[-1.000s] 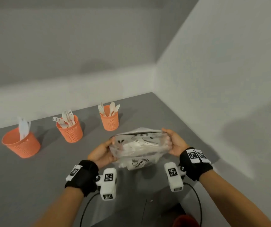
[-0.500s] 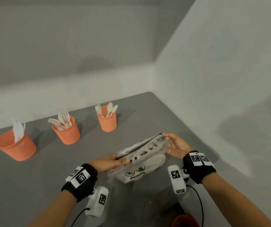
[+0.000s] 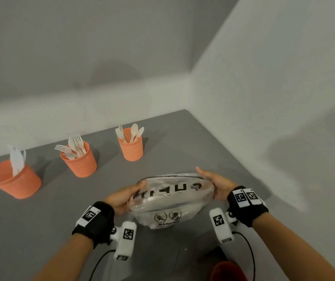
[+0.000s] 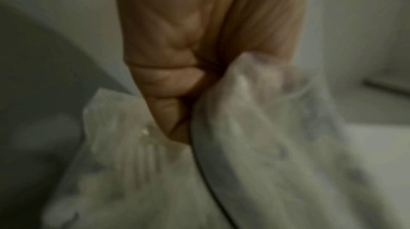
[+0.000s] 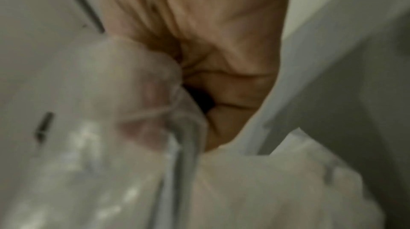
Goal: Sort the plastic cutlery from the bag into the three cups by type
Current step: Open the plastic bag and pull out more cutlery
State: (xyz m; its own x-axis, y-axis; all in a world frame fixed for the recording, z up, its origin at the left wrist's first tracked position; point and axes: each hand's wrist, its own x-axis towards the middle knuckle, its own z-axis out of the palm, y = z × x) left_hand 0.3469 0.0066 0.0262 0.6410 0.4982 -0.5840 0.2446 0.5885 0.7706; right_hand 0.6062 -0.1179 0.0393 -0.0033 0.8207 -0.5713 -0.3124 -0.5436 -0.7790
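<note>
Since half a second ago I have swung the clear plastic zip bag (image 3: 172, 199) from a slant back to level, so its dark zip line now runs straight from nine o'clock to three o'clock in front of me, and both my wrists have come up with it. My left hand (image 3: 122, 197) pinches the bag's left end, thumb on top and fingers curled under the film, and my right hand (image 3: 216, 184) grips the right end the same way; the wrist views are blurred but show film bunched against each palm. Pale cutlery lies as a heap inside, along the bag's long axis; I cannot tell which pieces are which. Off at ten to eleven o'clock, well apart from the bag, the three orange mesh cups stand in a row on the grey table (image 3: 41, 230): the knife cup (image 3: 14, 180) farthest left, the fork cup (image 3: 80, 161) in the middle, the spoon cup (image 3: 131, 146) nearest twelve. My left hand sits closer to all three, so I judge the right should keep the bag while the left reaches in.
</note>
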